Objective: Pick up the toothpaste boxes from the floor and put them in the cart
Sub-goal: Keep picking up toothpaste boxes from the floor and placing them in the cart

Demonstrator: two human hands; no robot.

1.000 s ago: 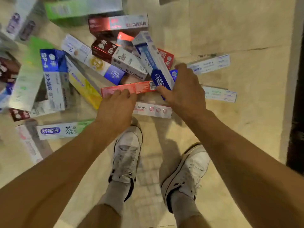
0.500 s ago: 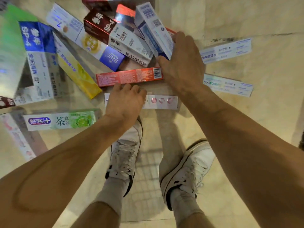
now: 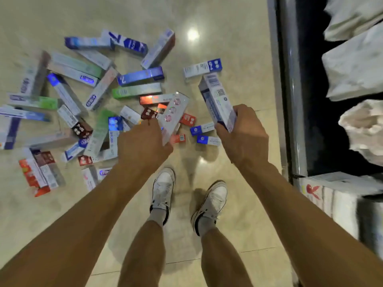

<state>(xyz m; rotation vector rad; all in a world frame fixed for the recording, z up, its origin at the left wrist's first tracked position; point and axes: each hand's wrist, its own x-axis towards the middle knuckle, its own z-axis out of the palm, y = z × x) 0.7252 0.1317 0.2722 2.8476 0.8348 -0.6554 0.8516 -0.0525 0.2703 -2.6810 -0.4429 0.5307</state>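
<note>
Toothpaste boxes (image 3: 136,91) litter the floor (image 3: 238,38) in the head view. Left hand (image 3: 145,143), knuckles up, curls round a tilted white pink-dotted box (image 3: 175,112). Right hand (image 3: 245,135) clutches a tilted white-blue box (image 3: 217,100), beside the cart (image 3: 290,100).

Floor (image 3: 228,27): glossy beige tiles
Shoes (image 3: 163,187): white, black trim
Centre box (image 3: 174,112): silver, three pink dots
Right box (image 3: 217,100): white and blue
Socks (image 3: 157,214): grey
</note>
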